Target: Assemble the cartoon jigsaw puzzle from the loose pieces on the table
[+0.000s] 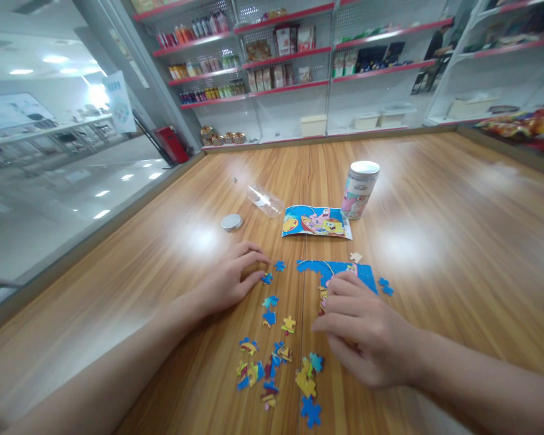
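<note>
My left hand (236, 275) rests on the table with bent fingers apart. Its thumb tip is at a small blue jigsaw piece (266, 278), and another blue piece (280, 266) lies just beyond. Over the partly joined jigsaw puzzle (365, 275) is my right hand (367, 326), fingers curled and close together; whatever may be between them is hidden. This hand covers the puzzle's lower part. Loose pieces in blue, yellow and red lie between and below my hands, including a yellow piece (289, 324) and a blue piece (310, 411).
Behind the puzzle lies a printed picture sheet (317, 222), with a cartoon-printed can (361, 190) at its right end. A clear plastic bottle (263, 200) lies on its side near a silver lid (231, 222). Stocked shelves (285, 54) stand past the table's raised edge.
</note>
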